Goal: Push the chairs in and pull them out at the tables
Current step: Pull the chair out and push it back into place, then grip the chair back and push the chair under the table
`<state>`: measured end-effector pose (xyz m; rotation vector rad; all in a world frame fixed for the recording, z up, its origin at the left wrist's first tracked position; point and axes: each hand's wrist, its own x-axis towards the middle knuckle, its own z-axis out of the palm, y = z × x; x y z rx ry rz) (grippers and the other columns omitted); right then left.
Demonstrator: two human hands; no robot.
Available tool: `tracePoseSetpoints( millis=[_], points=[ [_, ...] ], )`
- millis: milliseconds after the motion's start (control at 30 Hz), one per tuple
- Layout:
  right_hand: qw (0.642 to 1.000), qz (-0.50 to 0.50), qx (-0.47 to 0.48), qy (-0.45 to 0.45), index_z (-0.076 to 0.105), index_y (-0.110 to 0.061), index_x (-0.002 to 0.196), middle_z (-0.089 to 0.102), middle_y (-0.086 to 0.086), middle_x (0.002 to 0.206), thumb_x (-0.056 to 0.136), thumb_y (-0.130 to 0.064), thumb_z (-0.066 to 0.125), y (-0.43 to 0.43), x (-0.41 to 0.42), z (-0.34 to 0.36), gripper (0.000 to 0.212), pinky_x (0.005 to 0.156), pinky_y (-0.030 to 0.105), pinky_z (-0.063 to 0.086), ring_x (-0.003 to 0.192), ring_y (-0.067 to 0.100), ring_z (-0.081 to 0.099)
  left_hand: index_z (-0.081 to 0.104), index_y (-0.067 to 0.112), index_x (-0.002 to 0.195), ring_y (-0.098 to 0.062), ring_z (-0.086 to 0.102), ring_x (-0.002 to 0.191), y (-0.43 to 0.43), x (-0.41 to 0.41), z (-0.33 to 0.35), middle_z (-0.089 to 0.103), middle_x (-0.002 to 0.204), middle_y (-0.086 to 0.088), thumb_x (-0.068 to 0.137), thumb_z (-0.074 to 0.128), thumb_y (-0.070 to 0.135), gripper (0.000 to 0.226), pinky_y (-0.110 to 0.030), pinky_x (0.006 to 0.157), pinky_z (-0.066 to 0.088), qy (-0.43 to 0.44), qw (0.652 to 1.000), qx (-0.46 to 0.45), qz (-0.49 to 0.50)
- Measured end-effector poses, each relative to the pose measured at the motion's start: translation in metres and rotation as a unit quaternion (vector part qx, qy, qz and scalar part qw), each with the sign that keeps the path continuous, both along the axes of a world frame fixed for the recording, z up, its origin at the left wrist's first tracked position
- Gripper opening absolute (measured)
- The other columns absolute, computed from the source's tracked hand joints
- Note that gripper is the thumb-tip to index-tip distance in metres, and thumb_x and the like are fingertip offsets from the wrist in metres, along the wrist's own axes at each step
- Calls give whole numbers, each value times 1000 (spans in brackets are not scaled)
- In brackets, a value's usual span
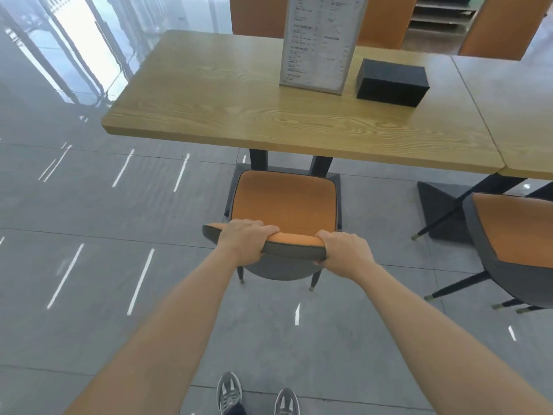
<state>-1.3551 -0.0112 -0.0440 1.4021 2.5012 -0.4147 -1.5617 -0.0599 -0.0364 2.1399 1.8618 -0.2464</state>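
A grey tiled floor (74,205) fills most of the view, looking down from a person's head.

Two wood-grain worktops stand edge to edge: the main worktop (239,115) ahead, and a second worktop (514,115) touching its right edge, only partly in view.

The task's chair (284,202), orange seat on a dark shell, stands at the middle of the main worktop's near edge. Its seat front is about level with that edge and the rest of the seat is out over open floor, so it looks mostly drawn out. A second matching chair (514,229) stands at an angle by the second worktop's near edge. Beyond the far edges, at least two orange chair backs (257,16) show. The menu stand hides part of them, so the exact count is unclear.

The left hand (245,238) and right hand (344,250) each grip the top of the backrest (294,244), fingers curled over it, one near each end. This even two-handed hold probably keeps the chair sliding straight. Whether a push or a pull comes next cannot be told.

One upright menu stand (320,43) sits toward the far right of the main worktop. One black box (392,82) sits just beside it, nearer the right edge.

Two grey shoes (229,393) show at the bottom.
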Motion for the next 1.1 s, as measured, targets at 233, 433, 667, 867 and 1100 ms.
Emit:
tracePoseSetpoints(
  millis=[233,433,667,867,1100],
  points=[
    [1000,-30,-3,-2,51,-21,112,65,2,104,85,-34,57,-20,-5,1,30,73,33,46,93,26,62,40,32,134,-23,56,110,-14,-3,-5,59,120,0,89,55,29,47,-36,88,42,-2,1000,-11,-13],
    [996,-75,22,-30,36,-18,133,59,9,121,87,-37,56,-38,-11,4,53,89,40,43,109,32,55,33,24,140,-26,44,128,-19,-5,-6,49,138,-4,88,55,48,61,-43,106,35,-3,1000,-19,-19],
    [997,-41,-33,64,3,-25,149,18,4,158,93,-50,43,-55,-78,34,73,117,44,21,145,26,21,2,25,151,-24,-4,149,-33,-37,15,0,161,-2,94,28,59,71,-49,119,-1,54,998,-29,-33],
    [994,11,14,107,-5,-19,150,-2,8,160,98,-45,33,-46,-180,59,69,119,40,10,148,26,2,-9,20,150,-23,-12,148,-55,-131,54,-12,160,-5,99,20,50,66,-46,119,-4,85,994,24,67],
    [992,67,19,106,-10,-12,148,-14,12,158,100,-42,25,-37,-307,67,67,119,42,-1,147,28,-11,-11,19,150,-20,-12,148,-85,-259,74,-14,160,-3,100,22,46,65,-44,119,-5,99,974,60,194]
  ],
)
